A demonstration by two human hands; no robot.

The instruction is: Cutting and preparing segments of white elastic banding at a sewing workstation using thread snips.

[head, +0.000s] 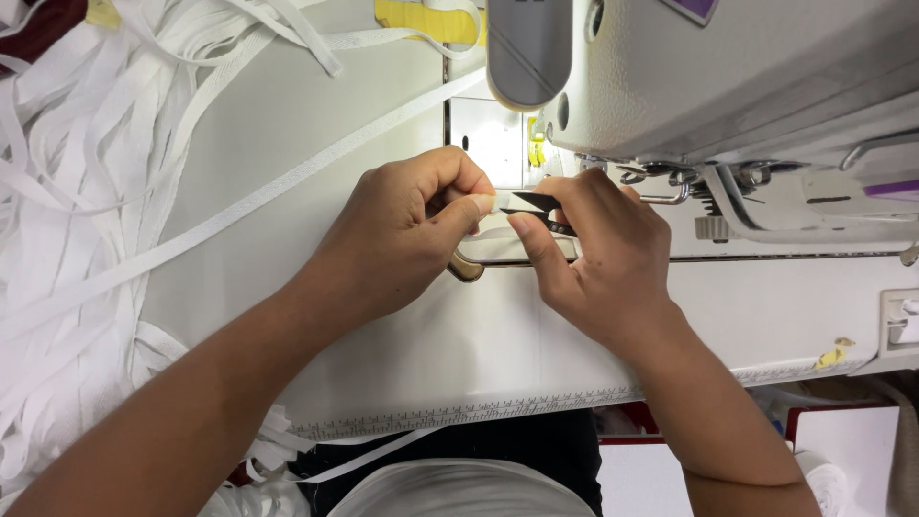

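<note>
Black thread snips (536, 205) mostly hidden in right hand (603, 263), left hand (407, 235) pinching white tape (483, 203) (barely visible)

Your way to the left is crowded: a heap of loose white fabric straps (67, 191) fills the left third of the frame. The grey sewing machine head (728, 77) overhangs the upper right, leaving only a low gap beneath it. The white table top (459, 354) lies bare at lower centre and upper centre-left.
</note>
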